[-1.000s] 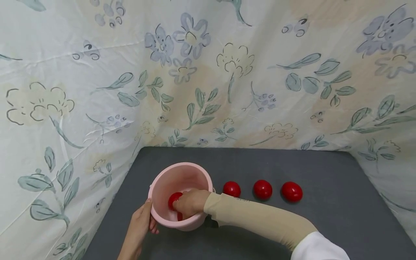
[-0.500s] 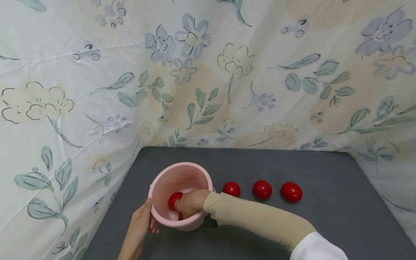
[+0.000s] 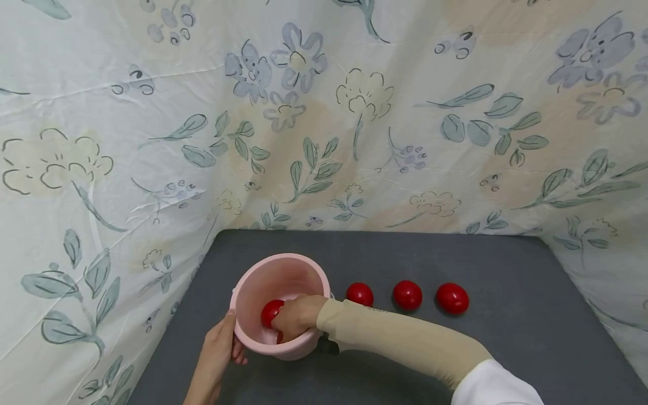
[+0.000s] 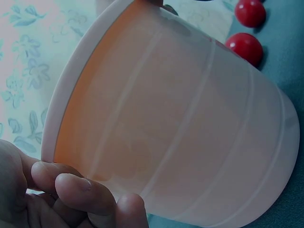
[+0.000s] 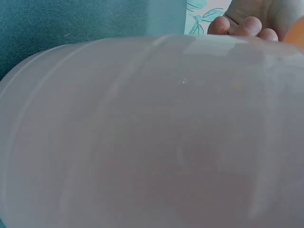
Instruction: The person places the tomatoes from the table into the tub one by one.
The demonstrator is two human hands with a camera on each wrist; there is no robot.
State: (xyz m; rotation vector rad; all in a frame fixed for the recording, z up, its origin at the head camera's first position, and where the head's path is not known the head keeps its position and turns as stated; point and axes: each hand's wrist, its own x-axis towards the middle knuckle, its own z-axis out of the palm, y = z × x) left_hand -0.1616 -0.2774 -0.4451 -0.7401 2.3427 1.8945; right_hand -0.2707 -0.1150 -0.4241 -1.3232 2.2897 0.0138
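Bucket count first: I see 1 pink bucket [image 3: 280, 281], standing upright on the grey bench [image 3: 506, 337] near its left edge, towards the front. Red balls: 4 I can count for sure. 3 sit in a row on the bench just right of the bucket, apart from each other: the nearest ball [image 3: 359, 294], the middle ball [image 3: 407, 295] and the far-right ball [image 3: 452, 298]. The 4th, the ball in the bucket [image 3: 271, 313], is down inside the bucket with the right hand [image 3: 298, 316]. A small red patch shows below that hand too, but I can't tell if it's another ball or part of the same one.

Hands: 2. Right hand is dipped into the bucket over its front-right rim, fingers curled round the ball in the bucket; arm has a beige sleeve [image 3: 400, 340] w/ a white cuff [image 3: 496, 388] higher up. Left hand [image 3: 217, 354] rests on the outside of the bucket at its front-left wall, thumb up by the rim, fingers [image 4: 83, 192] bent round the wall, gripping it.

Left wrist view: bucket wall fills most of it, w/ 2 of the row balls visible at top right. Right wrist view is almost all bucket wall, w/ fingertips of the left hand peeking over at the top.

Floral cloth [image 3: 324, 112] hangs behind the bench and down both its sides.
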